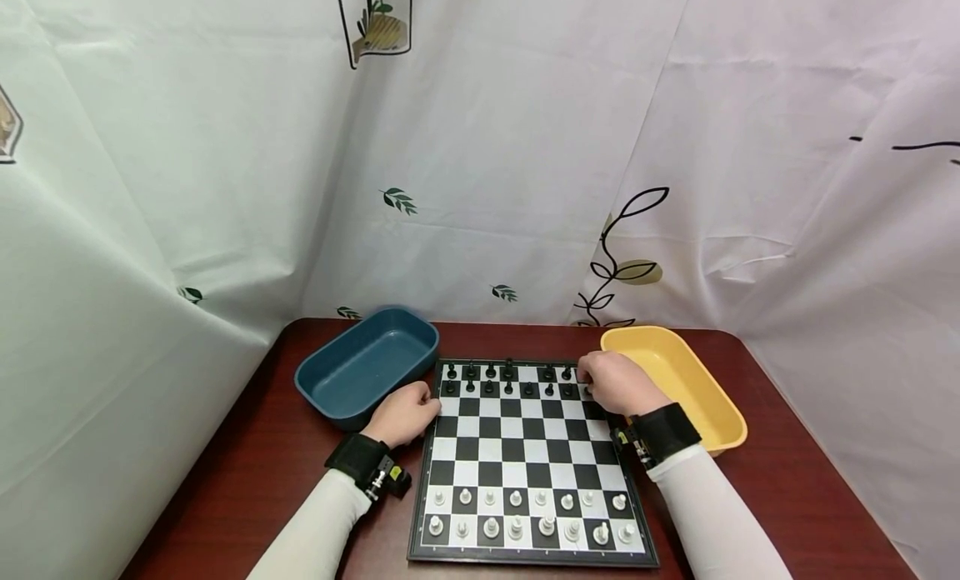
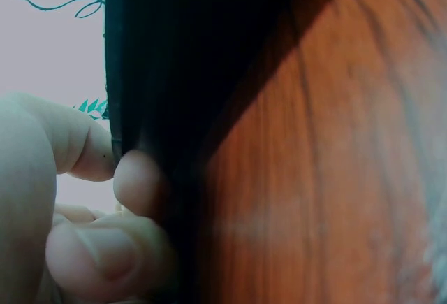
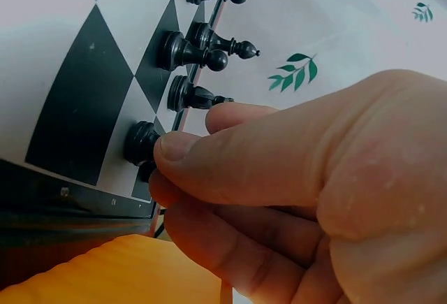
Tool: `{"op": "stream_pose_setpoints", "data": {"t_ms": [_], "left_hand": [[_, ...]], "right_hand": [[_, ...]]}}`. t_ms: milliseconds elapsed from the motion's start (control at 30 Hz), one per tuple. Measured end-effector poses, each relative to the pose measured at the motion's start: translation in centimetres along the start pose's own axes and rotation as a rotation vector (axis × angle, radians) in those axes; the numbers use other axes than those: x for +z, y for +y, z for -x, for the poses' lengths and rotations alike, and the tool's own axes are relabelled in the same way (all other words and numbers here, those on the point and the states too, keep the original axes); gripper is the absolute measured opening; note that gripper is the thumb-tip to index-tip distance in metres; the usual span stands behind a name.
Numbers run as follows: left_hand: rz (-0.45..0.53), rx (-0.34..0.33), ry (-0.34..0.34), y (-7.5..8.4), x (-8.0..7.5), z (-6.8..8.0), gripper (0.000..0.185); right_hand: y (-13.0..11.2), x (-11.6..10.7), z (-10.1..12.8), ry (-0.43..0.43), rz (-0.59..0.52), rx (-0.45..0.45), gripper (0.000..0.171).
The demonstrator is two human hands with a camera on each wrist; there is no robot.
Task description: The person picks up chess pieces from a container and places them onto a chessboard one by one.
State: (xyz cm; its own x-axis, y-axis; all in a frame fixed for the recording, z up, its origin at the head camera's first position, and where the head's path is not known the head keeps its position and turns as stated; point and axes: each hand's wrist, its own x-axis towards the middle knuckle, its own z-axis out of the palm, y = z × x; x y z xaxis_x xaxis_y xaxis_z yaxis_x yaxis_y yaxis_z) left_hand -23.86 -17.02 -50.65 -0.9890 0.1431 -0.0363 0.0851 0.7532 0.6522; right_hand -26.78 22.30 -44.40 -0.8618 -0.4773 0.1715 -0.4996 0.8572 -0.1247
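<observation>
A black-and-white chessboard (image 1: 523,430) lies in front of me, with black pieces (image 1: 508,387) in two rows at its far side and white pieces (image 1: 516,527) in two rows at its near side. My left hand (image 1: 405,415) is at the board's left edge, its curled fingers (image 2: 140,184) gripping the dark rim. At the far right corner, my right hand (image 1: 621,383) pinches a black pawn (image 3: 140,143) between thumb and index finger. The pawn's base shows on a white square in the right wrist view; its head is hidden by the fingers. A black knight (image 3: 187,94) stands close beside them.
A blue tub (image 1: 360,367) stands left of the board, behind my left hand. To the right, a yellow tub (image 1: 701,388) sits close beside my right wrist. All stand on a dark red wooden table (image 1: 232,455), with a white patterned cloth (image 1: 480,188) hanging behind.
</observation>
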Motion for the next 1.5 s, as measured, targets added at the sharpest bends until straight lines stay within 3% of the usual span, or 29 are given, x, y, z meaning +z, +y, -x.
{"op": "stream_pose_setpoints", "data": {"t_ms": [400, 733, 1100, 1300, 1500], "left_hand": [[-0.026, -0.011, 0.007, 0.4, 0.0, 0.1, 0.022], [0.011, -0.014, 0.001, 0.1, -0.1, 0.4, 0.02], [0.011, -0.017, -0.006, 0.1, -0.1, 0.2, 0.021], [0.001, -0.022, -0.003, 0.2, -0.1, 0.1, 0.023], [-0.01, -0.018, 0.005, 0.4, -0.1, 0.1, 0.024]], "right_hand": [[0.0, -0.5, 0.2, 0.02, -0.033, -0.02, 0.022], [0.4, -2.3, 0.9, 0.057, -0.095, 0.031, 0.014], [1.9, -3.6, 1.7, 0.072, -0.11, 0.05, 0.01], [2.9, -4.4, 2.0, 0.141, -0.043, 0.029, 0.011], [4.1, -4.9, 2.5, 0.122, -0.097, 0.091, 0.01]]}}
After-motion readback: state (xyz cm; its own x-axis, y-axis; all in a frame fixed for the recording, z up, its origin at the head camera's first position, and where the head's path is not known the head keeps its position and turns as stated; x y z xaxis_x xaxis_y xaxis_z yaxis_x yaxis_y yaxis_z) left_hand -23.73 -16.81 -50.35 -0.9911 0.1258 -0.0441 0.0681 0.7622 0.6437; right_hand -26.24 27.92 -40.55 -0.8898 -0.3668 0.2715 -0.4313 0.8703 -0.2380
